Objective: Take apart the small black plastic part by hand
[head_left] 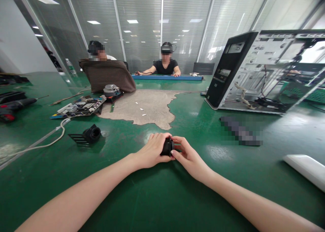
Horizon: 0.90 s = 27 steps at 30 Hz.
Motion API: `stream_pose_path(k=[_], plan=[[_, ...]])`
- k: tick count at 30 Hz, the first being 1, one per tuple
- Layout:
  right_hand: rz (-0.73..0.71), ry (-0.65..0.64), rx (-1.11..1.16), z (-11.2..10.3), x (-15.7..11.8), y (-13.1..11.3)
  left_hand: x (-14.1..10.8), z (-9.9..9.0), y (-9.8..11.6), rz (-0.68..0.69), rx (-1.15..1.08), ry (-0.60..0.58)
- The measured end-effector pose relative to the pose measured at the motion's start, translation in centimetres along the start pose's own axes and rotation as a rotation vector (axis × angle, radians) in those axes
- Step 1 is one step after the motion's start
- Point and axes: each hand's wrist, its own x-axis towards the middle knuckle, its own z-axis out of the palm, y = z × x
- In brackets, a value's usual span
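Small black plastic part (166,148), in both hands, low over the tabletop (162,194), nearer than the HP computer case (225,76) and left of it; contact with the surface can't be told. Left hand (152,152) wraps the part; right hand (186,155) grips its right end between thumb and fingers. Pixelated dark object (240,131) lies just in front of the case. White object (304,167) nearer still, cut by the frame edge. Well left of the case: black duct piece (93,134) with slotted plate, then circuit board (81,106), beige cable (59,135) and power drill (19,106). Left of the case and farther back: blue bar (167,77), a headset-wearing person (166,66) behind it, both forearms resting there.
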Motion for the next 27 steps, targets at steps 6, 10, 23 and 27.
stream_pose_path(k=[6, 10, 23, 27], plan=[[-0.006, -0.007, 0.044, -0.02, -0.09, 0.00, -0.04, -0.14, 0.01, 0.004, 0.010, -0.015], [-0.032, 0.017, 0.065, 0.10, -0.13, 0.19, -0.04, -0.08, 0.04, 0.000, 0.009, -0.011], [0.011, -0.010, 0.017, -0.15, -0.02, 0.11, 0.09, -0.14, 0.08, -0.001, 0.025, -0.024], [0.008, -0.015, 0.080, -0.05, -0.08, 0.07, 0.08, -0.09, 0.05, -0.002, 0.022, -0.020]])
